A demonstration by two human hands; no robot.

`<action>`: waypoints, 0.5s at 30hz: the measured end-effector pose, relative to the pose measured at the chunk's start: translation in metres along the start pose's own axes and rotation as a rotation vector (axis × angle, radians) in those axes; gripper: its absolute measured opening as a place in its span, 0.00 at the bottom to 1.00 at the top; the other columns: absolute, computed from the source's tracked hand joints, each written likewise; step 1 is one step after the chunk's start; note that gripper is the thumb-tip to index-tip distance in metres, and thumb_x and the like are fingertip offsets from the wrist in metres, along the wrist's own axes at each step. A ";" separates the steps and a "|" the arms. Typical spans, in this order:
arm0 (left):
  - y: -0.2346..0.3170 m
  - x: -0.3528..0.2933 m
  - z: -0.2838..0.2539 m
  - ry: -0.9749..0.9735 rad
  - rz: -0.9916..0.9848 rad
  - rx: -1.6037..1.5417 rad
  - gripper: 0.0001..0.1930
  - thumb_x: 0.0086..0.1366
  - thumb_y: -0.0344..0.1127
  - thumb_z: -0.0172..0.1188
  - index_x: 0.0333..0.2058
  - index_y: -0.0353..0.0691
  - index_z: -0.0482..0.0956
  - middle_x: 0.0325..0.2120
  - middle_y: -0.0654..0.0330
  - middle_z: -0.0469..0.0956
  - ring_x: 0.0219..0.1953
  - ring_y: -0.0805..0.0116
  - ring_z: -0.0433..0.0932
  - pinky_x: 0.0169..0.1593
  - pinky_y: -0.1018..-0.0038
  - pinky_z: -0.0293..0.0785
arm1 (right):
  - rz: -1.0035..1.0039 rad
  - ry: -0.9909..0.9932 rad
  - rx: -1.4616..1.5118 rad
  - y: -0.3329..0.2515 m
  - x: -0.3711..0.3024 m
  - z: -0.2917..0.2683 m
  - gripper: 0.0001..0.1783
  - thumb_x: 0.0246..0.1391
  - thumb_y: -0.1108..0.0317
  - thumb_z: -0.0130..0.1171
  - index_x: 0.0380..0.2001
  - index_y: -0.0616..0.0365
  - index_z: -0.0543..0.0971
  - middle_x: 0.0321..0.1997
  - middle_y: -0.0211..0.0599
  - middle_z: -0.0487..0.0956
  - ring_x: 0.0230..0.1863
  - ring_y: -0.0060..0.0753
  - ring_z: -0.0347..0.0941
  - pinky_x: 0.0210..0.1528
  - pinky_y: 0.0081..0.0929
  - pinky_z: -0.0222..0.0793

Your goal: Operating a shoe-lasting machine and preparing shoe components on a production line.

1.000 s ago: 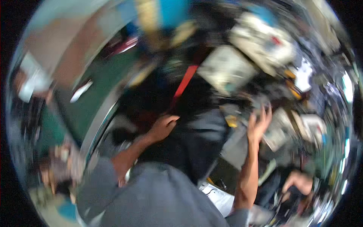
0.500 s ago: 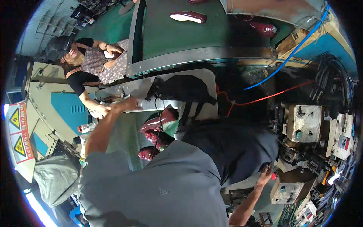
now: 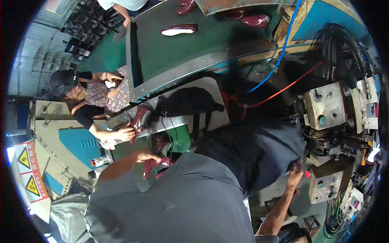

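My left hand reaches down beside my lap, its fingers closed on the upper part of a dark red glossy shoe. More dark red footwear lies around it, partly hidden by my shirt. My right hand is low at the right, against my dark trouser leg and close to a red button on a metal control box. Its fingers are partly hidden, and whether they hold anything is unclear. Just beyond my left hand, a co-worker's hand touches a dark red shoe at the metal bench.
A black bag with a cord rests on the metal bench. Beyond it, a green conveyor carries several dark red shoes. Blue and red hoses run at the right, near another control box. Another person stands at the top.
My left hand has drawn back from beside the co-worker's hand down to the footwear near my lap. A dark red shoe now shows at the co-worker's hand. The view has shifted slightly.
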State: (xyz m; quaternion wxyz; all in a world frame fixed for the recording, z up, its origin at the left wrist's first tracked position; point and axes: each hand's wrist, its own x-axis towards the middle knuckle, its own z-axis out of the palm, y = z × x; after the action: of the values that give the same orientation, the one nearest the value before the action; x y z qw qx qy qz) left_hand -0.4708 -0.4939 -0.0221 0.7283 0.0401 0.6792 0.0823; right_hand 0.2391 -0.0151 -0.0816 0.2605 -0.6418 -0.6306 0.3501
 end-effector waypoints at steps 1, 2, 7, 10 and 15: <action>0.004 -0.026 0.000 0.019 -0.009 0.001 0.24 0.59 0.49 0.81 0.47 0.37 0.90 0.46 0.52 0.88 0.49 0.65 0.83 0.57 0.57 0.78 | 0.005 -0.009 0.019 -0.001 0.000 0.002 0.22 0.70 0.67 0.61 0.60 0.70 0.81 0.58 0.53 0.85 0.57 0.43 0.81 0.64 0.39 0.73; 0.014 -0.054 0.002 0.140 0.000 -0.060 0.23 0.59 0.46 0.82 0.46 0.37 0.89 0.44 0.54 0.89 0.45 0.67 0.84 0.54 0.60 0.79 | 0.064 0.056 -0.051 -0.004 0.001 0.003 0.19 0.72 0.70 0.58 0.60 0.70 0.81 0.59 0.50 0.85 0.59 0.40 0.80 0.66 0.36 0.72; 0.113 -0.130 0.008 0.808 0.229 0.135 0.32 0.53 0.45 0.84 0.51 0.31 0.84 0.40 0.53 0.89 0.42 0.66 0.86 0.52 0.65 0.81 | -0.127 0.262 -0.037 -0.117 -0.011 0.037 0.18 0.69 0.78 0.51 0.57 0.69 0.82 0.59 0.48 0.85 0.61 0.42 0.80 0.66 0.40 0.73; 0.250 -0.136 0.052 1.080 0.431 0.247 0.53 0.52 0.48 0.83 0.70 0.32 0.65 0.57 0.47 0.82 0.55 0.58 0.83 0.63 0.63 0.77 | -0.226 -0.081 0.332 -0.269 -0.043 0.071 0.22 0.62 0.81 0.49 0.56 0.65 0.83 0.61 0.47 0.84 0.65 0.41 0.78 0.72 0.37 0.69; 0.423 -0.115 0.203 0.647 1.182 0.048 0.47 0.58 0.40 0.81 0.68 0.30 0.63 0.58 0.45 0.79 0.61 0.57 0.78 0.67 0.62 0.73 | -0.448 -0.545 0.621 -0.341 -0.072 0.142 0.64 0.55 0.76 0.67 0.84 0.58 0.36 0.86 0.58 0.47 0.84 0.54 0.53 0.82 0.49 0.52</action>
State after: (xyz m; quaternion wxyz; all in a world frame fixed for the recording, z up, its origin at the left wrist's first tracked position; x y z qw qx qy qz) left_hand -0.3033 -0.0870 0.1776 0.3196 0.3946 0.7286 0.4597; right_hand -0.0825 -0.0784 0.1033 0.3342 -0.2661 -0.6646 0.6130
